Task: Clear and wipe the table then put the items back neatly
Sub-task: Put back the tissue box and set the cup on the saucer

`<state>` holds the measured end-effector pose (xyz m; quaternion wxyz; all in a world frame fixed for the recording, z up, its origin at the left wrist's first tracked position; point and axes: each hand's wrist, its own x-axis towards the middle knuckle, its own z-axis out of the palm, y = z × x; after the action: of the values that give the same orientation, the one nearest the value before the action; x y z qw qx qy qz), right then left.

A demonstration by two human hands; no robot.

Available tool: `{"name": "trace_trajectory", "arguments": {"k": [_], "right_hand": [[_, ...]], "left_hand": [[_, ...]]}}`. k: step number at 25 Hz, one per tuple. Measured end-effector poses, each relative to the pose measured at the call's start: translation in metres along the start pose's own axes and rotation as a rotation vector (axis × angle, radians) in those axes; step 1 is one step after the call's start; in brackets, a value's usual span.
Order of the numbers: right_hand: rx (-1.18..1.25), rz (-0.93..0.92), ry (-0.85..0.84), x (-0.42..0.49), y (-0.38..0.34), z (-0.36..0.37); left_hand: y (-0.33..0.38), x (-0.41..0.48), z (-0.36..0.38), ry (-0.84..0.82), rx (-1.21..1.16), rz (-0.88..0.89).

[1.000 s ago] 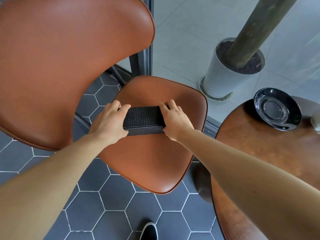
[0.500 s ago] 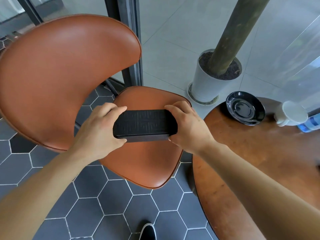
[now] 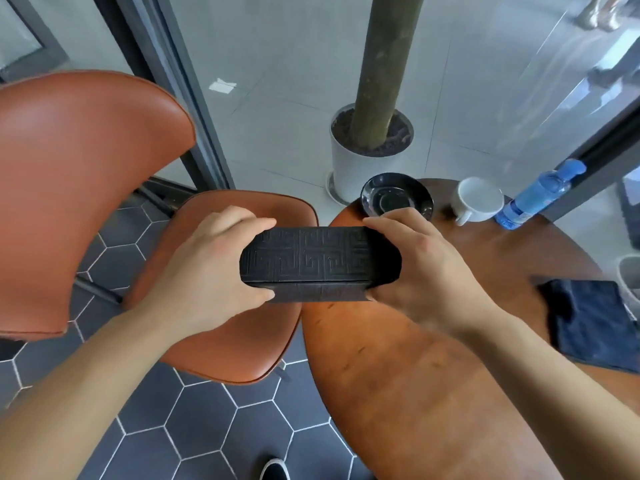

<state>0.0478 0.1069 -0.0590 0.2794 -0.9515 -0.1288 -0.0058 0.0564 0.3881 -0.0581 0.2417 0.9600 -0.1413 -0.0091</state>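
Box [image 3: 320, 263] position is the whole deal here: the black patterned box is up in the air between both hands, long axis running left-right, sitting right over the gap between the chair seat [image 3: 242, 216] and the table [image 3: 433, 368] edge. Left hand [image 3: 207, 268] is clamped on its left end, right hand [image 3: 426, 265] on the right end, thumbs underneath at the front, fingers wrapped over the far side. Table lies to the right, so I'd guess the right hand leads it over. Saucer [image 3: 396, 197], cup [image 3: 479, 200], bottle [image 3: 535, 195] and dark cloth [image 3: 595, 323] are already on there, so it needs a free spot.
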Motion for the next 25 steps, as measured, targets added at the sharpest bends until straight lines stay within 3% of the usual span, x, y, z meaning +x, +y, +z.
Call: {"name": "trace_trajectory", "arguments": {"k": [12, 25], "right_hand": [[0.017, 0.251, 0.085, -0.082, 0.176, -0.119], [0.024, 0.279, 0.026, -0.06, 0.33, -0.172]], "left_hand": [[0.193, 0.089, 0.118, -0.1, -0.061, 0.145], [0.289, 0.165, 0.22, -0.083, -0.001, 0.178]]}}
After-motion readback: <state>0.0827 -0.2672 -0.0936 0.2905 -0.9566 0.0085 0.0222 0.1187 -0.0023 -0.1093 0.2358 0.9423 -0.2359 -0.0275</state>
